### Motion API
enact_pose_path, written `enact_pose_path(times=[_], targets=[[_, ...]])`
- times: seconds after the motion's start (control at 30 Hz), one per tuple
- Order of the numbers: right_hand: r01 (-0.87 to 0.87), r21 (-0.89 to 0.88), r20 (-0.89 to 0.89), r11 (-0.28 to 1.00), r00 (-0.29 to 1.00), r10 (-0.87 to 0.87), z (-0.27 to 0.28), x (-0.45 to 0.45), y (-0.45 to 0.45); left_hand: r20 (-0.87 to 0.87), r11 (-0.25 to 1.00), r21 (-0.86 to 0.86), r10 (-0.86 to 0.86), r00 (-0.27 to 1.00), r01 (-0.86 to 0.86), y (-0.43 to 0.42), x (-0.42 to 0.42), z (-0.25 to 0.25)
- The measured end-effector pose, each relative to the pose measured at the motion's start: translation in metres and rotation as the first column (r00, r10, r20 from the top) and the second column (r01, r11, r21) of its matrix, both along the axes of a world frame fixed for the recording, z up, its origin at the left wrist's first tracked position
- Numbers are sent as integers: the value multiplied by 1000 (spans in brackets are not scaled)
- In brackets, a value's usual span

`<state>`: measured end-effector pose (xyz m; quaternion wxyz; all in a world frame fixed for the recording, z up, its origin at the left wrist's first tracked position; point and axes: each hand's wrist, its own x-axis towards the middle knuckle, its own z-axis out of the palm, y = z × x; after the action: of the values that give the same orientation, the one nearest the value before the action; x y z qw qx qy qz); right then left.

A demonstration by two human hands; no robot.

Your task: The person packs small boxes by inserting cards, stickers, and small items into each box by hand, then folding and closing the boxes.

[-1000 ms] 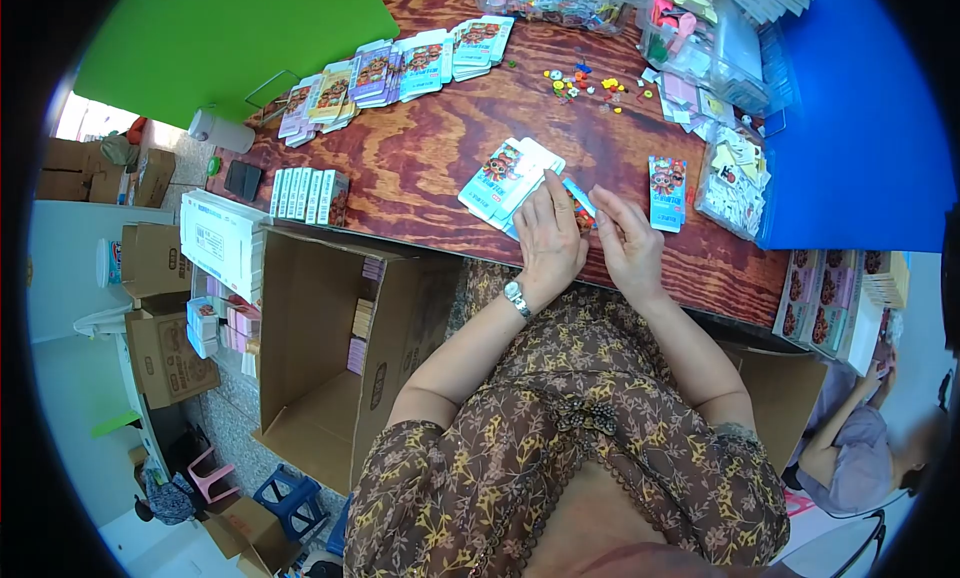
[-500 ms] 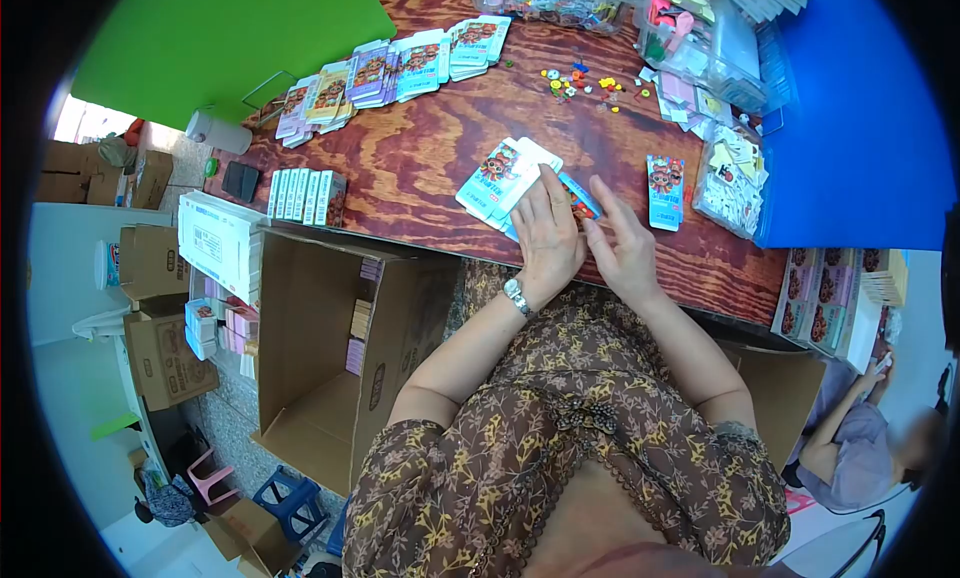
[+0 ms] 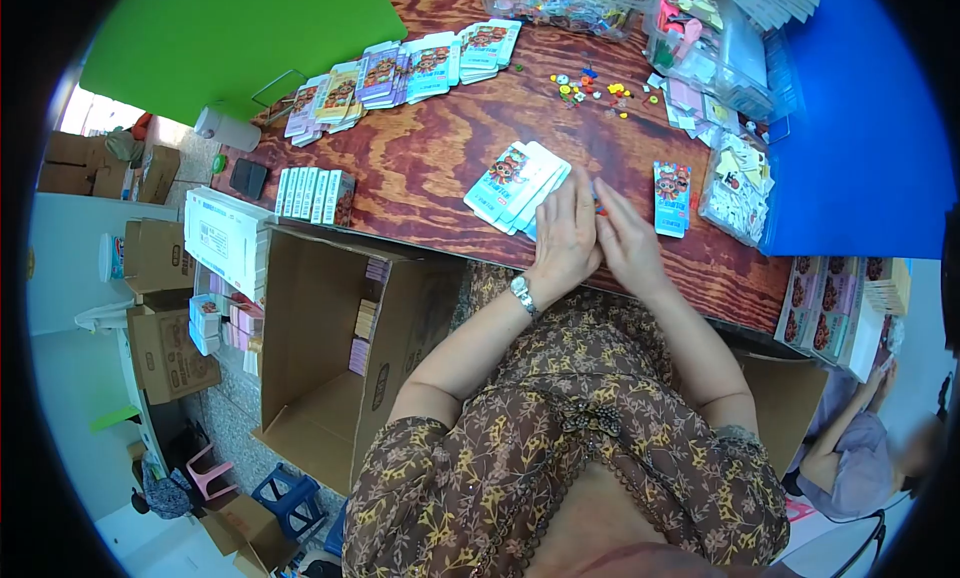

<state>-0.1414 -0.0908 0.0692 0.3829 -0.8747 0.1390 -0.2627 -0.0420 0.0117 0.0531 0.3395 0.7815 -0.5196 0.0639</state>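
My left hand (image 3: 568,230), with a silver watch at the wrist, lies with fingers stretched and close together beside a fanned pile of flat light-blue cartons (image 3: 507,186). My right hand (image 3: 630,240) is tilted against it, its fingers straight. Between the hands a small red and blue bit of a printed carton (image 3: 599,207) shows; the rest is hidden under them. Neither hand's fingers are wrapped round anything visible. To the right of my right hand lies a single light-blue box (image 3: 672,200).
Fanned cartons (image 3: 430,68) and a row of upright boxes (image 3: 315,196) are on the left. Small colourful pieces (image 3: 590,88) lie near clear bins (image 3: 737,190). A cardboard box (image 3: 310,418) stands below the table edge. Another person (image 3: 850,458) is at lower right.
My two hands have come closer together, covering most of the carton that showed between them. The whole view has shifted slightly; the pile and single box lie as before.
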Motion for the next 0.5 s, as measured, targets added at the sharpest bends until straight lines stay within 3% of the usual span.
enact_pose_path(times=[0.07,0.1,0.13,0.2,0.27,0.3,0.33,0.4,0.5], targets=[[7,98,-81,995,997,1,3,-5,-30,21,1000,-16,18,1000,-18,3,21,6],[88,245,-106,965,992,-63,9,-7,-46,32,999,-25,24,999,-23,5,36,9],[171,385,-140,907,982,-125,13,-11,-66,101,988,10,154,983,-156,6,60,-18],[159,455,-57,876,987,-150,-4,-21,-113,254,913,201,302,919,-355,15,88,-23],[213,350,-107,912,977,-187,-18,-28,-145,117,869,388,284,952,-307,17,100,-22],[310,344,-232,887,943,-240,-9,-28,-146,43,837,477,281,959,-267,17,102,-20],[323,133,-217,937,932,-290,-9,-26,-146,20,828,502,277,961,-250,15,103,-19],[323,-294,-158,899,912,-380,-9,-23,-143,-25,807,552,268,963,-210,10,102,-16],[289,-448,-20,846,943,-333,-12,-11,-123,32,858,464,235,972,-222,11,98,-25]])
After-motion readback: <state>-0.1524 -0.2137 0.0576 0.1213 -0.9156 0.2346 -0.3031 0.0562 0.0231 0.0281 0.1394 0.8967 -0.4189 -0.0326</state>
